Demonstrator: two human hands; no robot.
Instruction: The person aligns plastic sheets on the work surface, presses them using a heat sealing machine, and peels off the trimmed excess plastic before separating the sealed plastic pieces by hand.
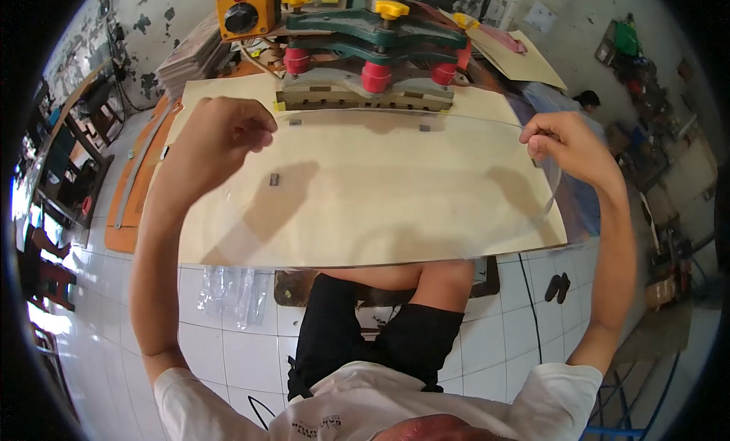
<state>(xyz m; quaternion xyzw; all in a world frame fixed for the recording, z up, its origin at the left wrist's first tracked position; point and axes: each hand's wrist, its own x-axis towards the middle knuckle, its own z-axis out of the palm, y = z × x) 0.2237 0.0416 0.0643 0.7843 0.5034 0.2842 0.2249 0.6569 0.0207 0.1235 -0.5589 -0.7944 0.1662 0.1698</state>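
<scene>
Between my two hands a clear plastic sheet (487, 205) is stretched over a cream board (365, 236). My left hand (220, 141) pinches its left side, fingers closed. The right corner is pinched by my right hand (566, 144), and the sheet's edge curves down below it. The far edge of the sheet lies close to the metal bar (365, 99) of a press (372, 34) with dark green plates, red bushings and yellow knobs. Small dark pieces (274, 179) sit on the board, one left of the middle and two near the bar.
An orange control box (245, 14) with a black dial stands left of the press. Stacked sheets (194, 57) are at the back left. A metal strip (141, 167) lies on the orange tabletop (122, 232). Plastic bags (234, 296) are below the board. Another person (588, 100) is at the back right.
</scene>
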